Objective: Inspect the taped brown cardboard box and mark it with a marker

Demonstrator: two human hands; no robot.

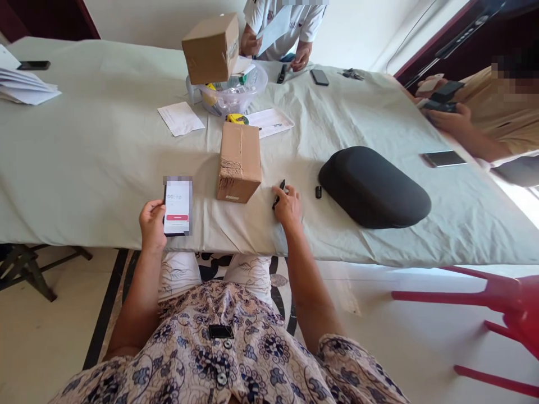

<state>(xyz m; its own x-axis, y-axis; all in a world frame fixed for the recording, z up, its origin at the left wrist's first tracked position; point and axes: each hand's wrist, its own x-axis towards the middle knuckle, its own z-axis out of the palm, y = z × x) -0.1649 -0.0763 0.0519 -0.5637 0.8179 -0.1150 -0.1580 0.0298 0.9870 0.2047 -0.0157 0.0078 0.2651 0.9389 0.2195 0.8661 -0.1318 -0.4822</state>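
Observation:
My left hand (152, 224) is closed on the edge of a smartphone (177, 207), its lit screen facing up with a red bar low on it. Over the table near its front edge, my right hand (288, 207) has its fingers around a black marker pen (278, 195). Between the two hands stands a cardboard box (240, 157) with dark scribbles on its near top edge. A small black piece like a pen cap (318, 192) lies right of my right hand. Beside that rests a dark, rounded hard case (374, 188).
Farther back, a clear plastic basin (236, 101) holds assorted items, with another cardboard box (210, 53) on it. A yellow tape measure (237, 119) and papers (181, 118) lie nearby. Two other people sit at the table's far and right sides. A red chair (505, 303) stands at right.

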